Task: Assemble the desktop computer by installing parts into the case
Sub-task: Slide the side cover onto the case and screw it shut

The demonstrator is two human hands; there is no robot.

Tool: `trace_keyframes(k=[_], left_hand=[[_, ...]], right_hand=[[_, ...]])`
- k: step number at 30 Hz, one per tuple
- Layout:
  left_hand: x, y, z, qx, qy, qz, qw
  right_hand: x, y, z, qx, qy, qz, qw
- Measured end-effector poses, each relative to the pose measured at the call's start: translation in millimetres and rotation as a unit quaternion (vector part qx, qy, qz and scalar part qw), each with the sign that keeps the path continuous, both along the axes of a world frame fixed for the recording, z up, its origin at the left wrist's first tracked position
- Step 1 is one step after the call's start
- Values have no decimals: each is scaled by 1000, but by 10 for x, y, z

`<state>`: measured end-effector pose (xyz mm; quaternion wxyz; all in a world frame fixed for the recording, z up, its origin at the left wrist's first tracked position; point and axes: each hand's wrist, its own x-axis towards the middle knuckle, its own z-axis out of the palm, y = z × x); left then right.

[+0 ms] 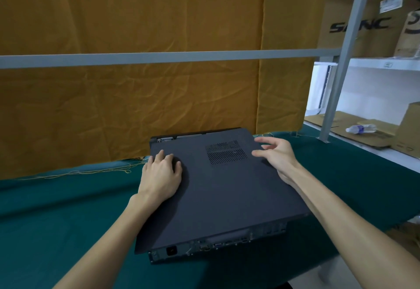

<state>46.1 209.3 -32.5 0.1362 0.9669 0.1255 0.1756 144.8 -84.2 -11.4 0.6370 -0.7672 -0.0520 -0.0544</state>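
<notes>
A black desktop computer case [200, 246] lies flat on the green table cloth [56, 209], its rear ports facing me. A dark side panel [222, 195] with a mesh vent [226, 154] rests on top of it, sitting slightly askew so that a strip of the case's far edge shows. My left hand [160, 175] lies flat on the panel's far left part, fingers pressed down. My right hand [276, 155] is at the panel's right edge with fingers spread and curled, thumb over the top surface. The inside of the case is hidden.
An orange cloth [136, 72] hangs behind the table with a grey metal bar [159, 58] across it. To the right, white shelves [375, 63] carry cardboard boxes [363, 25] and a plastic bottle [361, 129]. A grey post [341, 68] stands at the table's far right corner.
</notes>
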Motion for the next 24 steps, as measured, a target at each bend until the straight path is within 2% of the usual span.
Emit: trace_keyframes(k=[4, 8, 9, 10, 12, 14, 17, 24], left_hand=[[68, -20, -2, -10, 8, -15, 1000], [261, -1, 65, -24, 65, -46, 997], [308, 18, 79, -21, 73, -52, 996], [343, 32, 79, -17, 78, -54, 995], [410, 47, 84, -10, 77, -50, 996], [454, 59, 75, -6, 83, -41, 996], [519, 99, 58, -11, 84, -29, 996], [590, 144, 22, -9, 80, -22, 997]], right_hand=[[18, 13, 1, 6, -8, -6, 1000], [122, 73, 14, -16, 6, -1, 1000], [171, 105, 0, -61, 3, -9, 998], [213, 141, -27, -155, -11, -21, 988], [290, 220, -94, -397, -58, -25, 916], [349, 297, -129, -517, -56, 24, 854], [508, 346, -113, -559, -34, 75, 825], [646, 394, -124, -579, -44, 77, 811]])
